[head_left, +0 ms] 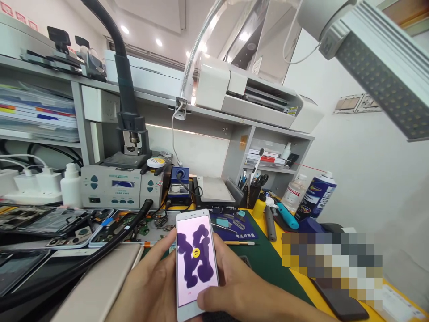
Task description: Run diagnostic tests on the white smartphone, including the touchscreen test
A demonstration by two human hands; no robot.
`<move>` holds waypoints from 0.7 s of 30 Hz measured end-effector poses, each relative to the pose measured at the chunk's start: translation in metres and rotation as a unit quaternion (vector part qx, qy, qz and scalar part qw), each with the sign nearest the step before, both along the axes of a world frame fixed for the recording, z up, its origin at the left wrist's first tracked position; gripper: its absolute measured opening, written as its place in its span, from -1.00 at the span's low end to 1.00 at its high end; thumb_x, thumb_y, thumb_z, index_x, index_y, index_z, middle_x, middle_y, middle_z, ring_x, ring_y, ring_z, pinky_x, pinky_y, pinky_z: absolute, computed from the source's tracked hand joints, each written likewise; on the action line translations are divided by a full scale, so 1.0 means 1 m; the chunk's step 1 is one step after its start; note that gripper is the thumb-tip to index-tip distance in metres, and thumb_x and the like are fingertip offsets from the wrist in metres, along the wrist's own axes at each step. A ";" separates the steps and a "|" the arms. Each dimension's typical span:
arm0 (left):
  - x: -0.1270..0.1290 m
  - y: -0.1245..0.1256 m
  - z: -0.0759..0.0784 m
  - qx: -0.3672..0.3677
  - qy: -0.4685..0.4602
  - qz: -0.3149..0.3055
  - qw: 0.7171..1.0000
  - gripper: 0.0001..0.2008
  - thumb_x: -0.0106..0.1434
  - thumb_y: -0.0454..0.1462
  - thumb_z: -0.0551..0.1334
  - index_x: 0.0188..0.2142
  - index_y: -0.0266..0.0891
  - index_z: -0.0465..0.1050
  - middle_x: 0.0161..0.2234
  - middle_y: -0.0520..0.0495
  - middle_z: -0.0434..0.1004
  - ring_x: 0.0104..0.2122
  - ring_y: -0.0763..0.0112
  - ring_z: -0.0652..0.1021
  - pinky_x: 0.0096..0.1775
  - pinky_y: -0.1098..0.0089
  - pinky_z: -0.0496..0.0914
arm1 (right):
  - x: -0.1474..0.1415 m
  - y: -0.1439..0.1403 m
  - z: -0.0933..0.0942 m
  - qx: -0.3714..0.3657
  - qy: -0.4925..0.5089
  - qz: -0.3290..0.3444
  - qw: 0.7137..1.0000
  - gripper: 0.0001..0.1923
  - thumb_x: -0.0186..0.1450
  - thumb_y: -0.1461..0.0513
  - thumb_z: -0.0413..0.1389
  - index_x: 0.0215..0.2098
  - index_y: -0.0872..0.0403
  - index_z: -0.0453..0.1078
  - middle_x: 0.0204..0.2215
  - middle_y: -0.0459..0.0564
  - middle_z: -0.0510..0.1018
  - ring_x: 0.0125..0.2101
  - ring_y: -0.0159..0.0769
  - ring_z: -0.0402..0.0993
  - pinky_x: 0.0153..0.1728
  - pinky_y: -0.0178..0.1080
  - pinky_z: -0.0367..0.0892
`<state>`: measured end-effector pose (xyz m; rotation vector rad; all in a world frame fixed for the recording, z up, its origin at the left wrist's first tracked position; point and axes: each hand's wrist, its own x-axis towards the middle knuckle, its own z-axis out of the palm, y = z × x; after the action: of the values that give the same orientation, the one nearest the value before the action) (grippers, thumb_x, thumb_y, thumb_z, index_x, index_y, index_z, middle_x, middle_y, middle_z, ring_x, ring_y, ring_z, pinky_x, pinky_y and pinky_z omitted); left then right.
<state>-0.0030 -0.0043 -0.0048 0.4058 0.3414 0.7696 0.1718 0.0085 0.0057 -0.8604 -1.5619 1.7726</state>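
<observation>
A white smartphone (pixel 187 219) is held upright in front of me, its screen lit. Dark purple blobs cover part of the pale pink display, with a yellow round face in the middle. My left hand (pixel 152 277) wraps the phone's left edge from behind. On the other side, my right hand (pixel 234 281) grips the right edge, and its thumb lies over the lower right of the screen. Most of the fingers are hidden behind the phone. Below it lies a green work mat (pixel 275 268).
On the left are a hot-air station (pixel 120 190), a thick black hose (pixel 100 250) and trays of phone parts (pixel 137 226). A blue pad with blades (pixel 246 226), a yellow bottle (pixel 259 206) and a spray can (pixel 317 197) stand right. An LED lamp (pixel 378 67) hangs overhead.
</observation>
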 end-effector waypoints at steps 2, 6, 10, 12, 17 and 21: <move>0.000 -0.001 0.002 0.004 0.003 0.000 1.000 -0.35 0.31 0.08 0.18 0.28 -0.14 0.21 -0.20 -0.17 0.60 -0.27 0.15 0.57 -0.33 0.29 0.40 | -0.002 -0.003 0.000 0.001 -0.009 -0.018 1.000 -0.26 0.02 0.42 0.28 0.11 0.06 0.11 -0.25 -0.14 0.47 -0.30 -0.34 0.43 -0.27 -0.25 0.31; 0.000 -0.003 0.006 0.001 0.009 0.003 1.000 -0.36 0.31 0.07 0.18 0.26 -0.21 0.24 -0.21 -0.20 0.60 -0.26 0.13 0.57 -0.30 0.27 0.40 | -0.005 -0.008 0.002 0.014 -0.015 -0.036 0.999 -0.30 0.05 0.41 0.26 0.10 0.06 0.10 -0.28 -0.14 0.47 -0.31 -0.35 0.42 -0.26 -0.23 0.32; -0.001 -0.002 0.008 0.000 0.019 -0.013 1.000 -0.38 0.32 0.03 0.18 0.25 -0.26 0.26 -0.22 -0.23 0.61 -0.26 0.10 0.57 -0.30 0.24 0.41 | -0.005 -0.009 0.004 0.000 -0.009 -0.026 1.000 -0.26 0.03 0.41 0.28 0.10 0.04 0.09 -0.28 -0.15 0.48 -0.31 -0.34 0.43 -0.24 -0.22 0.30; -0.001 -0.001 0.006 0.000 0.026 -0.008 1.000 -0.40 0.32 0.01 0.19 0.24 -0.24 0.28 -0.23 -0.22 0.62 -0.27 0.10 0.58 -0.31 0.24 0.41 | -0.004 -0.008 0.005 -0.002 -0.011 -0.025 1.000 -0.25 0.02 0.41 0.29 0.10 0.04 0.09 -0.28 -0.15 0.48 -0.31 -0.34 0.43 -0.24 -0.23 0.30; -0.001 -0.001 0.008 0.002 0.043 -0.012 0.999 -0.39 0.30 0.06 0.21 0.19 -0.26 0.34 -0.25 -0.21 0.63 -0.28 0.11 0.58 -0.33 0.27 0.41 | -0.003 -0.008 0.005 -0.013 -0.003 -0.008 1.000 -0.20 -0.02 0.45 0.29 0.12 0.05 0.08 -0.33 -0.16 0.50 -0.34 -0.35 0.44 -0.26 -0.24 0.29; 0.000 -0.005 0.012 0.001 0.033 0.002 0.999 -0.34 0.27 0.07 0.25 0.22 -0.25 0.29 -0.24 -0.20 0.63 -0.28 0.11 0.59 -0.35 0.28 0.40 | -0.002 -0.008 0.004 -0.012 -0.016 -0.018 1.000 -0.24 0.01 0.45 0.28 0.12 0.06 0.12 -0.27 -0.14 0.50 -0.32 -0.36 0.43 -0.29 -0.28 0.29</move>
<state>-0.0029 -0.0089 0.0077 0.4337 0.4043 0.7620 0.1700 0.0007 0.0099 -0.9270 -1.5379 1.7646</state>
